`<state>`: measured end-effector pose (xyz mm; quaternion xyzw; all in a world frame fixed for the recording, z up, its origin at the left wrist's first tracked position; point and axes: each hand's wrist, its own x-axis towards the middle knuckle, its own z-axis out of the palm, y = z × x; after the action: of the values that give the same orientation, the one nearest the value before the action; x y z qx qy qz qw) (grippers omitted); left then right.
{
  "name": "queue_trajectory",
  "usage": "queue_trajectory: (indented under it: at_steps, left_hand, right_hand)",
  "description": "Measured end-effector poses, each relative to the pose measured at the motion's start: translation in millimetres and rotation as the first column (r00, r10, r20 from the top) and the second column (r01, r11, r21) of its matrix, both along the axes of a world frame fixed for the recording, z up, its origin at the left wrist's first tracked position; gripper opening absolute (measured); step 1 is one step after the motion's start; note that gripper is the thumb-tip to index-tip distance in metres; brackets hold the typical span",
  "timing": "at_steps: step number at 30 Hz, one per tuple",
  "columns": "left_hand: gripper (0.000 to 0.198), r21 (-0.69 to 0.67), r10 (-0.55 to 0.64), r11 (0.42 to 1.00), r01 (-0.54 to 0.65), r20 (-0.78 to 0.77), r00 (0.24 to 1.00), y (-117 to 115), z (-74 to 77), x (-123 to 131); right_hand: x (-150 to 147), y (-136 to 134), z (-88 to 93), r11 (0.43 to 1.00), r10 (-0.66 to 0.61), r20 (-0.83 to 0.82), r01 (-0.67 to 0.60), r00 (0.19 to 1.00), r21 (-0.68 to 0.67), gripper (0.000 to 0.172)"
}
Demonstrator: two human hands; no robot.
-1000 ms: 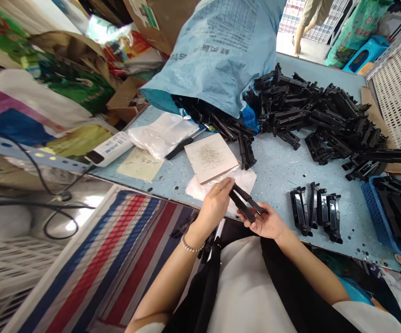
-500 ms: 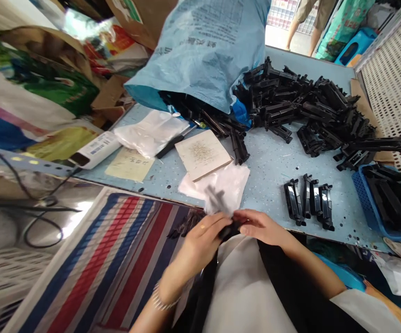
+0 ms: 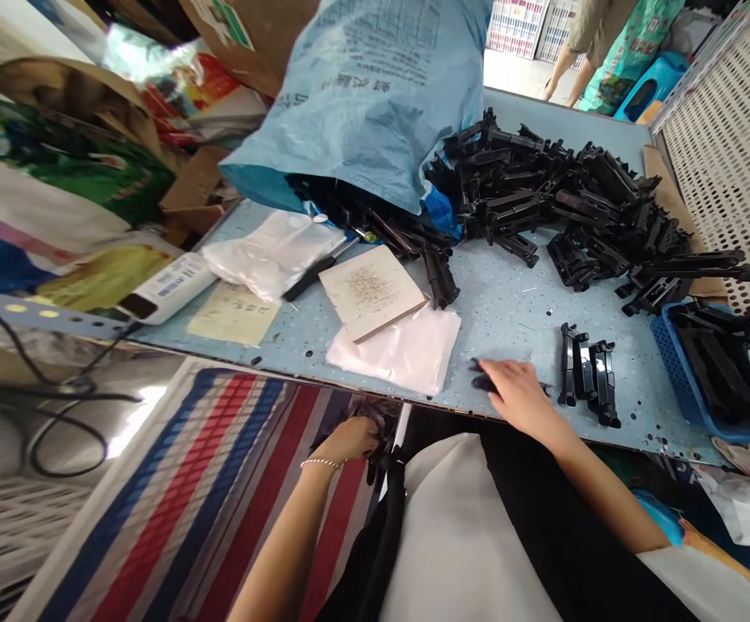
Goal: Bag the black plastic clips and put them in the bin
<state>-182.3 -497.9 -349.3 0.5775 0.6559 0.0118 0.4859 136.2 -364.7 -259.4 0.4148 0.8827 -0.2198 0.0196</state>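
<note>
My right hand (image 3: 518, 393) lies low on the pale blue table (image 3: 511, 320), closed over a black plastic part (image 3: 482, 377) whose ends stick out on both sides. Just right of it stands a short row of the same black parts (image 3: 586, 376). My left hand (image 3: 349, 438) is down below the table's front edge, fingers curled into a dark heap of parts (image 3: 378, 415) at my lap; what it grips is hidden. A large pile of black parts (image 3: 575, 199) spills from a blue sack (image 3: 375, 95) at the back.
A white plastic bag (image 3: 407, 350), a beige board (image 3: 371, 289) and a paper slip (image 3: 236, 313) lie at the front left. A blue basket (image 3: 695, 384) of black parts sits at the right edge, by a perforated panel (image 3: 738, 130). A person's legs (image 3: 575, 43) show beyond.
Both hands held a black part together at the table edge. My right hand has carried it right onto the table; my left hand has dropped below the edge.
</note>
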Motion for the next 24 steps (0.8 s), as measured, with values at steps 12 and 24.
queue_trajectory:
  at_steps: [12, 24]
  left_hand:
    - [0.015, 0.685, 0.379, 0.638, -0.352, 0.118, 0.918, 116.2, 49.7, 64.6]
    - [0.027, 0.264, 0.514, 0.706, -0.657, 0.447, 0.732, 120.8, 54.8, 37.2]
  right_hand:
    - [34.7, -2.3, -15.0, 0.944, -0.328, -0.177, 0.33, 0.928, -0.019, 0.059]
    - [-10.2, 20.4, -6.3, 0.357, -0.844, -0.362, -0.09, 0.394, -0.93, 0.028]
